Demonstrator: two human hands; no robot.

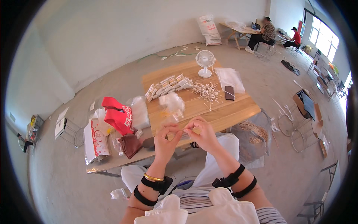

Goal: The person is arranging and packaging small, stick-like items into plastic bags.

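Above the near edge of the wooden table (227,112), my left hand (166,139) and my right hand (203,135) meet at their fingertips. Both are closed in a pinch; what lies between the fingers is too small to make out. Just beyond my left hand is a heap of clear plastic bags (172,102), with a small clear packet (177,114) at its near end. Behind it, small white-and-tan packets (167,86) are stacked in a row. To their right spreads a loose pile of thin white sticks (207,92) that look like cotton swabs.
A white fan (205,61), a dark phone (229,93) and a clear plastic sheet (230,79) occupy the table's far right. At left are a red bag (118,115), a brown pouch (130,145) and a box (97,137). A large clear sack (255,136) stands at right.
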